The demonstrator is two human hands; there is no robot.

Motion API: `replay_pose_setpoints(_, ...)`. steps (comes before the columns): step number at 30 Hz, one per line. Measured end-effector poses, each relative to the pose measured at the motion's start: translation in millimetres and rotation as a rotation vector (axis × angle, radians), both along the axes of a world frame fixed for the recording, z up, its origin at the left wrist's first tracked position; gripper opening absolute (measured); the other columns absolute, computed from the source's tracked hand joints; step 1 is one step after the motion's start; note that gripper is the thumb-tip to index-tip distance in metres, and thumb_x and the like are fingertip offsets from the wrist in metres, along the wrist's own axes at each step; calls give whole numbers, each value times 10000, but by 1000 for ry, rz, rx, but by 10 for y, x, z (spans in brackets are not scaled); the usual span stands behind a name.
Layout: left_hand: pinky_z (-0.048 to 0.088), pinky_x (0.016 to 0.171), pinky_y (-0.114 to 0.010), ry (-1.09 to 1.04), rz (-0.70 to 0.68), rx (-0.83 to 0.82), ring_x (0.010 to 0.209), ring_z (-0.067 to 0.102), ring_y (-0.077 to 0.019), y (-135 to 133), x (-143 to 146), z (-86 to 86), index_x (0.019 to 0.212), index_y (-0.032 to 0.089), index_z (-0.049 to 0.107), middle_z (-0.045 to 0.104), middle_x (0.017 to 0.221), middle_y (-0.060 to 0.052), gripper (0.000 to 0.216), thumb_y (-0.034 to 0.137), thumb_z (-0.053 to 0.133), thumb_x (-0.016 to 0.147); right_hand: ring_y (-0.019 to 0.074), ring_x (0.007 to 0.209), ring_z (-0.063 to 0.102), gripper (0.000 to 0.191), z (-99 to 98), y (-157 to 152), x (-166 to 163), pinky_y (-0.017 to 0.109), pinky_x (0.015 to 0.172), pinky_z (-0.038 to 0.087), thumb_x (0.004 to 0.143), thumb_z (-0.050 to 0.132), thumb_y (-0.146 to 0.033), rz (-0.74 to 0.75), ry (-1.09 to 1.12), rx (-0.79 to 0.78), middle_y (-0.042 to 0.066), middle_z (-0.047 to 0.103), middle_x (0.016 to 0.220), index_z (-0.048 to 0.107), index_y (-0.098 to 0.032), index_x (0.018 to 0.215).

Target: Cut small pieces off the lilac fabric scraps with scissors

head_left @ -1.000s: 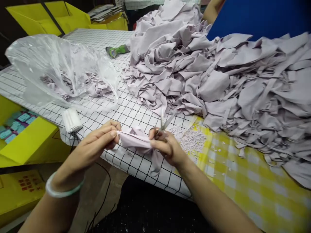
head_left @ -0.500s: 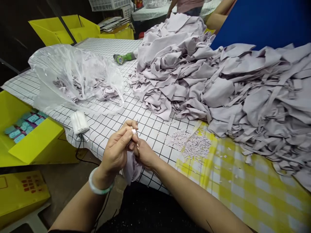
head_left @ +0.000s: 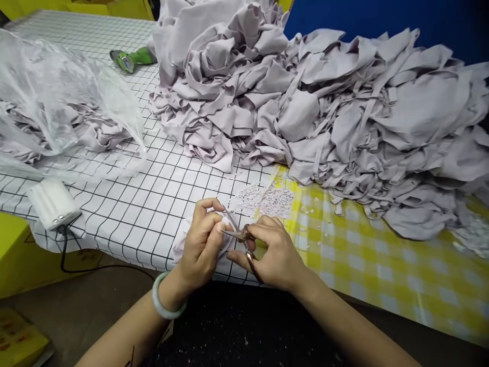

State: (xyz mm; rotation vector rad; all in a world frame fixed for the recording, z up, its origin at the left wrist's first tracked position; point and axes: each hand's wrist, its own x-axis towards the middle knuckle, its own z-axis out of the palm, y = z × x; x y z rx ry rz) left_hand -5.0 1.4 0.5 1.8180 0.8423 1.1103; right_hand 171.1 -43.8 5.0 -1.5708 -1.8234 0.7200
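My left hand point(head_left: 204, 244), with a pale bangle at the wrist, pinches a piece of light lilac fabric point(head_left: 182, 239) over the front edge of the table. Part of the cloth is hidden behind the fingers. In my right hand point(head_left: 277, 250) is a pair of scissors point(head_left: 244, 235), fingers and thumb at its handles. The blades stand apart and point left, right at the pinched end of the fabric by my left fingertips. Just beyond the hands lies a heap of tiny fabric snippets point(head_left: 273, 201).
A large pile of lilac cloth pieces point(head_left: 244, 107) covers the back and right. A clear plastic bag point(head_left: 69, 117) with fabric lies left, near a white box with a cable point(head_left: 53, 204) and a green-handled tool point(head_left: 132, 60). Yellow checked cloth point(head_left: 367, 265) covers the right side.
My view has turned right and down. My right hand has come away from my left, and the scissors now show with spread blades at the fabric. My left hand keeps its pinch.
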Motion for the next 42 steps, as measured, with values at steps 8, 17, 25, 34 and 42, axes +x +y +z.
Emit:
replay_pose_setpoints(8, 453, 913, -442, 54, -54, 46, 1076, 443, -246, -26, 57, 3, 911, 206, 554, 458, 1019, -80, 220, 213, 382, 1047, 161, 603, 460, 514, -15, -19, 90, 328, 689, 324, 785, 736, -605, 5, -21, -38, -20, 506, 526, 484, -210, 573)
replay_pose_setpoints(17, 445, 893, -431, 78, -84, 97, 1055, 436, -236, -18, 128, -10, 929, 213, 533, 446, 984, -66, 202, 179, 370, 1044, 156, 596, 441, 532, 16, -15, 128, 335, 707, 317, 787, 728, -600, -14, -15, -89, -21, 505, 517, 457, -208, 550)
replay_pose_setpoints(25, 433, 941, -471, 80, -84, 134, 1110, 427, -254, -18, 152, -34, 1010, 222, 542, 500, 970, -76, 179, 149, 381, 1034, 155, 598, 447, 524, -10, -7, 139, 338, 702, 316, 803, 717, -581, -18, -39, -69, -17, 523, 511, 455, -208, 544)
replay_pose_setpoints(34, 429, 951, -457, 100, -119, 111, 1119, 433, -257, 1, 202, -24, 935, 227, 542, 516, 905, -70, 211, 151, 375, 1039, 142, 554, 443, 553, -28, -27, 184, 323, 672, 325, 814, 709, -595, -60, -27, -26, -18, 513, 491, 460, -204, 513)
replay_pose_setpoints(42, 446, 939, -413, 110, -241, 110, 1157, 436, -247, 58, 429, -85, 941, 206, 544, 526, 966, -79, 199, 130, 384, 1031, 128, 532, 411, 570, -144, -205, 374, 297, 633, 325, 796, 718, -644, -212, -81, -37, -19, 455, 495, 523, -200, 496)
